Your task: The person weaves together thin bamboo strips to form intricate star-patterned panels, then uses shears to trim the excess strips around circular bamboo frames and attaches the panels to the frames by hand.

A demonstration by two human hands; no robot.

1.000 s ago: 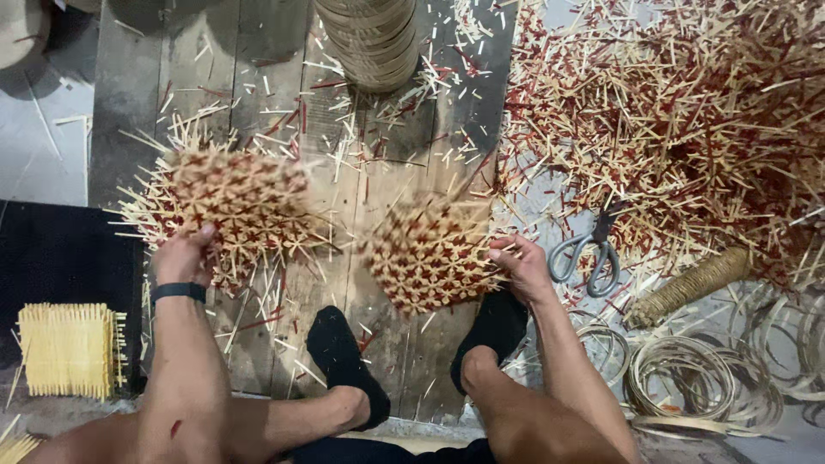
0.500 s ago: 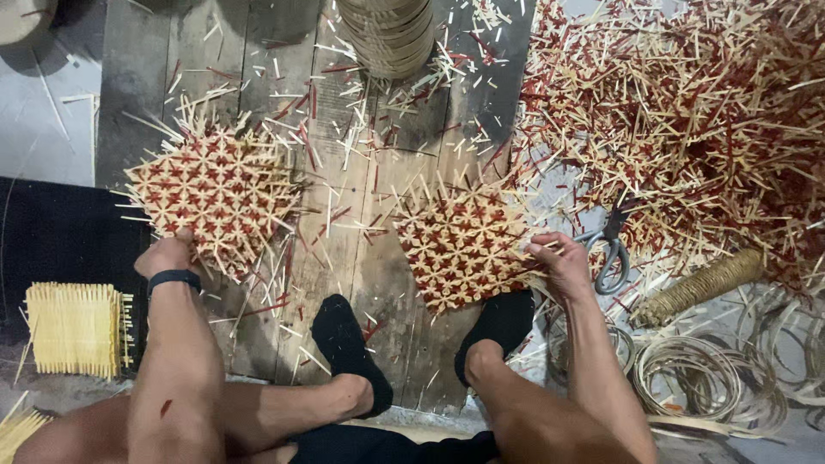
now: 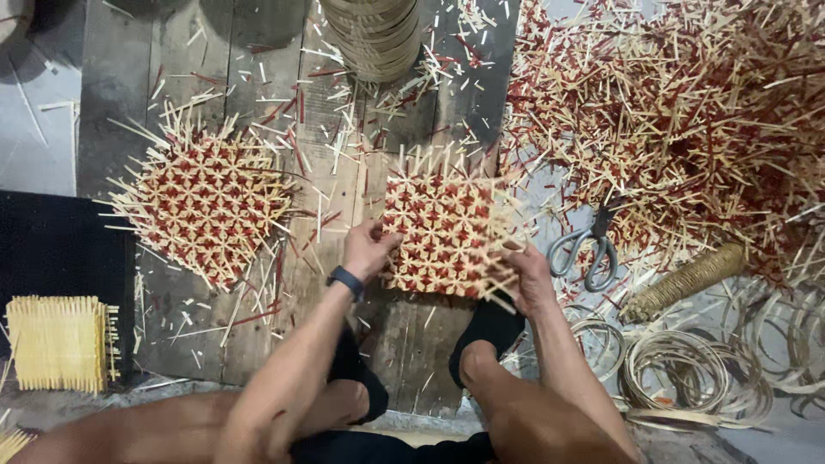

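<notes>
At the far left, a pale yellow block of bundled bamboo sticks (image 3: pixel 58 342) lies on a black mat (image 3: pixel 51 249), set aside out of reach. At about two o'clock from it, a round red-and-cream woven bamboo panel (image 3: pixel 206 206) rests flat on the dark wooden floor boards (image 3: pixel 112 103), apart from both hands and untouched. The left hand (image 3: pixel 368 249), a black band at its wrist, pinches the left edge of a second red-and-cream woven lattice panel (image 3: pixel 447 228), and the right hand (image 3: pixel 526 277) grips that panel's edge at about four o'clock; held from both sides, the panel stays steady in front of the person's black-socked feet, its loose stick ends free all round. Grey-handled scissors (image 3: pixel 586 249) lie just beside the right hand, handy for reaching. A brown twine roll (image 3: pixel 687 279) and coiled cane rings (image 3: pixel 679 365) lie further right. The stack of rings (image 3: pixel 376 34) at twelve o'clock is cut off by the frame, and the right fingertips are hidden under the panel.
</notes>
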